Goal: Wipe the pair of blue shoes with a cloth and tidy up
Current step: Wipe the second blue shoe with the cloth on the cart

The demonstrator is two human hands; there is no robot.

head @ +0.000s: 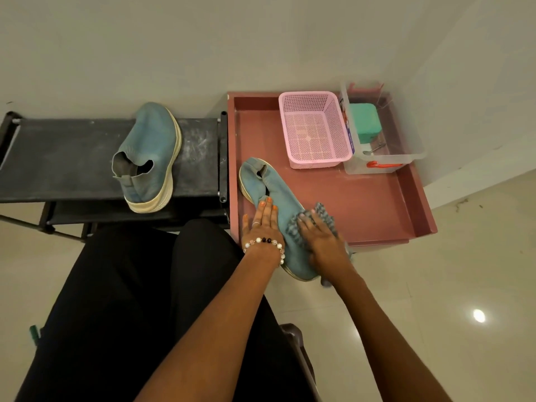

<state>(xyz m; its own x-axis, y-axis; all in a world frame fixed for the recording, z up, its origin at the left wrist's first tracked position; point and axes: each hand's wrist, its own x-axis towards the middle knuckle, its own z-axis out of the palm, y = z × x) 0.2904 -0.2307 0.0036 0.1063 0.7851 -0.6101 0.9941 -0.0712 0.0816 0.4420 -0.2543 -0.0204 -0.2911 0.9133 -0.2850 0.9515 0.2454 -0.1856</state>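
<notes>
Blue shoe (278,224) at frame centre, on near-left corner of red tray (377,204); long axis runs upper left to lower right. Left hand (262,224) flat, fingers straight, steadying upper. Right hand (320,239) presses grey cloth (322,214) on toe end, fingers spread. Second shoe (148,155) upper left on black rack (58,158), nearer left hand.

Dim, warm indoor light gives a soft, slightly grainy picture; an overhead lamp leaves a small glare spot on the glossy floor (479,315) at lower right, wide-angle bending curves the edges, and the dark trousers (116,314) lose all detail
</notes>
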